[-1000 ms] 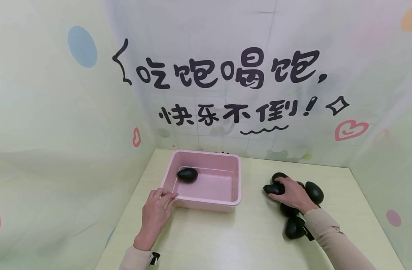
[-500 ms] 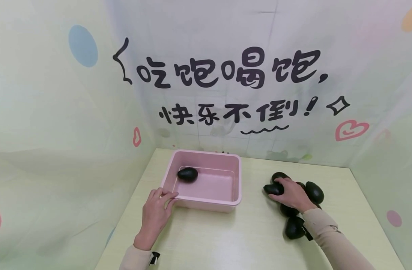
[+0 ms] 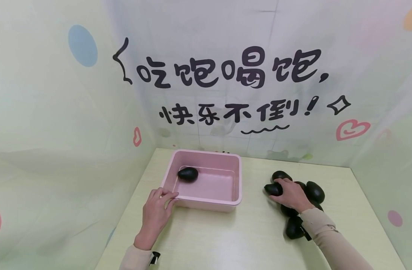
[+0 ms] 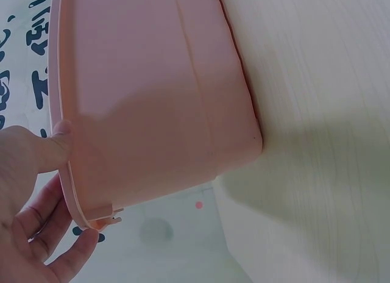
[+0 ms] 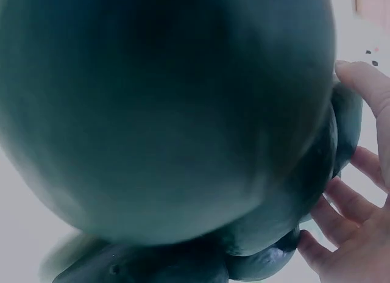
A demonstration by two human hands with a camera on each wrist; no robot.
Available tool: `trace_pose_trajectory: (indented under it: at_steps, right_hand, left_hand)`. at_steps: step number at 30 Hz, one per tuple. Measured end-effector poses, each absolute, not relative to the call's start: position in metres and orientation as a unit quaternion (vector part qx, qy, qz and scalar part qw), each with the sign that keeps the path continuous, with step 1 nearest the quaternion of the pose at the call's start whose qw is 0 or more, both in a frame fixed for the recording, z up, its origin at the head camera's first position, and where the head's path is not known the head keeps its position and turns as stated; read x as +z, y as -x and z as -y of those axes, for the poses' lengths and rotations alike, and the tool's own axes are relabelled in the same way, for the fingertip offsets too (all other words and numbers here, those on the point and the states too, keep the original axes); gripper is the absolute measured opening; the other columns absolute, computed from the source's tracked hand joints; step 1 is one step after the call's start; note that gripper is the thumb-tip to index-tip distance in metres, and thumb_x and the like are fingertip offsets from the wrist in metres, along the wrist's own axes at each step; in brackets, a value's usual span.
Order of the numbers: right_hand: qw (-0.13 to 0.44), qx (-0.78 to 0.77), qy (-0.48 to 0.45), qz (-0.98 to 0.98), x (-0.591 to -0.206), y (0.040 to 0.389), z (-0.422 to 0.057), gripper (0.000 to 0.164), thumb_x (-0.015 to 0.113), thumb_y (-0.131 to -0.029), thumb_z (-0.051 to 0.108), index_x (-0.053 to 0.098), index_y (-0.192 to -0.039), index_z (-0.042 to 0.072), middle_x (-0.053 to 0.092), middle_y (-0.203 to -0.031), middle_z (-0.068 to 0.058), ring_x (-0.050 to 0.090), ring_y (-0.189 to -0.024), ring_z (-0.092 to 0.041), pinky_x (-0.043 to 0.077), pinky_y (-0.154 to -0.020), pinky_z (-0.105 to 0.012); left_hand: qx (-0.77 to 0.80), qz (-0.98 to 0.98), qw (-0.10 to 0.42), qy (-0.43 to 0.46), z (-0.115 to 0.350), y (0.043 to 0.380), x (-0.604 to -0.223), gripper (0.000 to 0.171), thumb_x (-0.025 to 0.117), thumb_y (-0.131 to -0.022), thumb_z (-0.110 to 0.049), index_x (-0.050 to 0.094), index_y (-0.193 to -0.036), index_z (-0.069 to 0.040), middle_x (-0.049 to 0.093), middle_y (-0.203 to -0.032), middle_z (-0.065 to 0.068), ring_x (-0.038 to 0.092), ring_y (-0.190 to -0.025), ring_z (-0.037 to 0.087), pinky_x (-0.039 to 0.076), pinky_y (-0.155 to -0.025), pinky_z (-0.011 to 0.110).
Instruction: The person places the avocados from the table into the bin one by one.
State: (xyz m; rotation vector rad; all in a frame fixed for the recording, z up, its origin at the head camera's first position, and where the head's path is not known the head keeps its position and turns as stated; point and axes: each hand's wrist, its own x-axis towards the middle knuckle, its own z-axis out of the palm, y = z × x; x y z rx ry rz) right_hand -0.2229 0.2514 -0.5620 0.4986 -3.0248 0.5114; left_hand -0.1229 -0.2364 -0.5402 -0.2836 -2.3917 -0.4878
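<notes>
My left hand (image 3: 155, 213) pinches the front left rim of a pink plastic box (image 3: 206, 205), thumb outside the wall. In the left wrist view the box's side wall (image 4: 140, 112) fills the middle. One dark avocado (image 3: 188, 174) lies inside, towards the left. On the right, my right hand (image 3: 293, 195) grips another avocado (image 3: 272, 189) at the left edge of a cluster, thumb in front and fingers over it. Part of the cluster is hidden under the hand and cuff. A large near avocado (image 5: 170, 124) blocks much of the right wrist view.
Several avocados crowd round the right hand: one behind it (image 3: 281, 175), one to its right (image 3: 315, 192) and one near the sleeve (image 3: 294, 228). The pale wooden table (image 3: 226, 240) meets a printed cloth wall (image 3: 206, 138) at the back, with cloth on both sides.
The right forearm and cuff have shifted very slightly to the left, while the hand stays at the same avocado. My left hand and the box stay put.
</notes>
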Motion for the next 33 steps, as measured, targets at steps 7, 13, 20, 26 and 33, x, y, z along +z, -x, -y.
trace_pose_trajectory:
  at_steps: [7, 13, 20, 26, 33]
  right_hand:
    - [0.031, 0.145, -0.164, 0.975, -0.5681, 0.2249, -0.2538, 0.069, 0.091, -0.082, 0.037, 0.066, -0.132, -0.003, 0.066, -0.131, -0.034, 0.071, -0.099, -0.049, 0.058, -0.09, -0.063]
    - [0.043, 0.142, -0.168, 0.975, -0.5714, 0.2249, -0.2554, 0.067, 0.092, -0.082, 0.033, 0.066, -0.132, -0.003, 0.067, -0.129, -0.033, 0.07, -0.1, -0.051, 0.055, -0.093, -0.066]
    - [0.047, 0.143, -0.171, 0.974, -0.5713, 0.2248, -0.2563, 0.066, 0.092, -0.083, 0.032, 0.067, -0.132, -0.004, 0.067, -0.129, -0.033, 0.071, -0.101, -0.05, 0.056, -0.094, -0.065]
    - [0.046, 0.144, -0.169, 0.974, -0.5718, 0.2245, -0.2573, 0.066, 0.092, -0.083, 0.032, 0.066, -0.132, -0.004, 0.067, -0.129, -0.033, 0.07, -0.102, -0.05, 0.056, -0.093, -0.065]
    - [0.045, 0.152, -0.168, 0.973, -0.5697, 0.2231, -0.2564, 0.065, 0.092, -0.083, 0.032, 0.067, -0.132, -0.003, 0.067, -0.129, -0.032, 0.071, -0.101, -0.049, 0.057, -0.093, -0.064]
  left_hand:
    - [-0.188, 0.918, 0.334, 0.107, 0.2366, 0.1226, -0.5403, 0.026, 0.098, -0.073, -0.013, 0.086, -0.096, -0.018, 0.068, -0.091, 0.001, 0.064, -0.089, 0.029, 0.054, -0.06, 0.039]
    - [-0.187, 0.918, 0.333, 0.107, 0.2363, 0.1223, -0.5405, 0.026, 0.098, -0.073, -0.012, 0.087, -0.096, -0.018, 0.068, -0.091, 0.001, 0.064, -0.089, 0.029, 0.054, -0.06, 0.039]
    - [-0.184, 0.919, 0.333, 0.105, 0.2357, 0.1224, -0.5404, 0.026, 0.098, -0.073, -0.013, 0.087, -0.096, -0.018, 0.068, -0.091, 0.001, 0.064, -0.089, 0.029, 0.054, -0.058, 0.038]
    - [-0.185, 0.917, 0.338, 0.108, 0.2353, 0.1221, -0.5404, 0.026, 0.098, -0.072, -0.013, 0.087, -0.096, -0.018, 0.069, -0.091, 0.001, 0.064, -0.089, 0.029, 0.054, -0.059, 0.038]
    - [-0.186, 0.916, 0.339, 0.11, 0.2357, 0.1224, -0.5405, 0.027, 0.098, -0.072, -0.011, 0.087, -0.096, -0.018, 0.069, -0.091, 0.001, 0.064, -0.089, 0.03, 0.054, -0.059, 0.039]
